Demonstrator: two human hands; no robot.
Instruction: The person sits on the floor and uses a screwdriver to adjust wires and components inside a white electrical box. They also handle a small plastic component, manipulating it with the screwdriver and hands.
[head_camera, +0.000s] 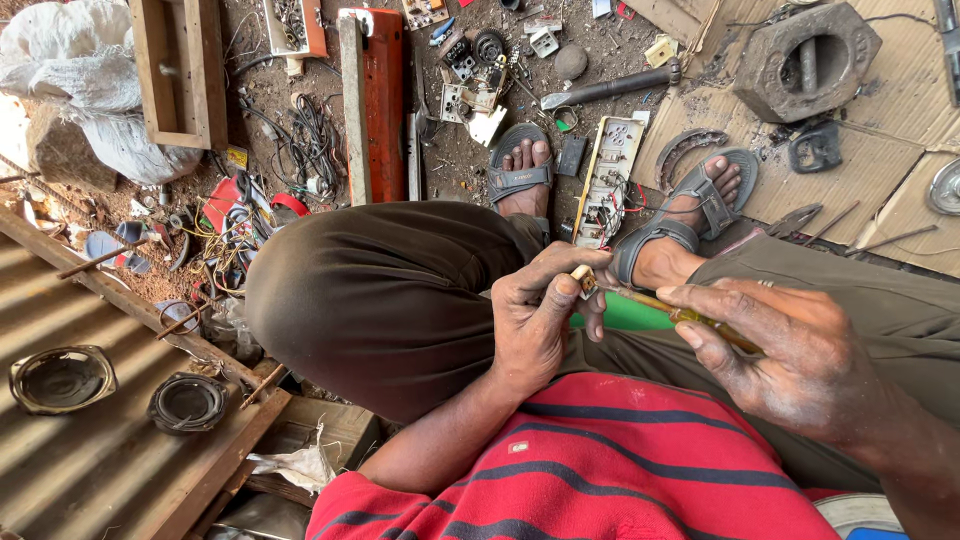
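Note:
My left hand is closed around a small pale electrical part, held above my lap. My right hand grips a screwdriver with a yellow-amber handle; its shaft points left and its tip meets the small part. Both hands hover over my knees, which are in brown trousers. A green object shows just beneath the hands. My feet in grey sandals rest on the dirt ground beyond.
A white switch board with wires lies between my feet. Scattered sockets, wires and scrap cover the ground; a red wooden plank, a metal block on cardboard, pliers, and two round speaker frames on corrugated sheet at left.

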